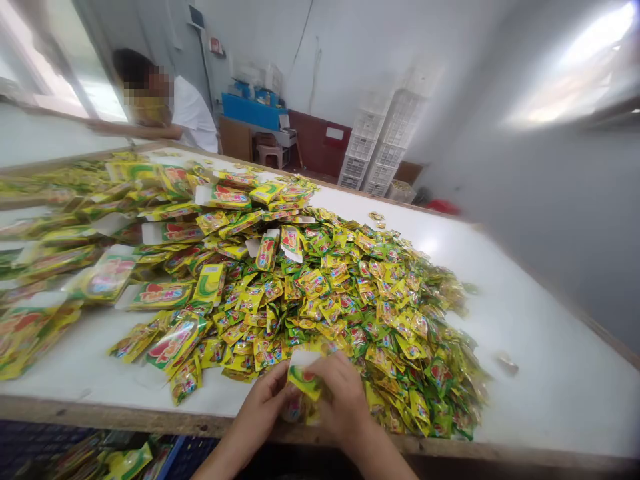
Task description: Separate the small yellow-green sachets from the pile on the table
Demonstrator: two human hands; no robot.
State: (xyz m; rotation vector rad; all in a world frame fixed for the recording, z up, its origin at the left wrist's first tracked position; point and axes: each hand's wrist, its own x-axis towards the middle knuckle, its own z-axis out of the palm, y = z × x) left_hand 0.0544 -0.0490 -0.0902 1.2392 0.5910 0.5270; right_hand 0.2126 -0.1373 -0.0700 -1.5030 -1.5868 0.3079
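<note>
Yellow-green foil pouch [304, 377] sits at lower centre of the frame, pinched between both hands just above the near table edge. Left hand [265, 399] has its fingers closed on the pouch's left side; right hand [343, 397] has fingers curled over the right side and partly covers it. White flap at the pouch top is open. Small sachets [360, 300] lie heaped mid-frame, touching the hands; bigger filled pouches [150, 293] spread to the left on the white table [540, 373].

Handling guess: pouch looks light, thin, floppy and a bit slick, crinkles easily; best gripped at the flat side seams or top flap, not the belly. Sachets likely slide off each other.

Another person [170, 107] at upper left, stacked white crates [385, 147] upper centre.
</note>
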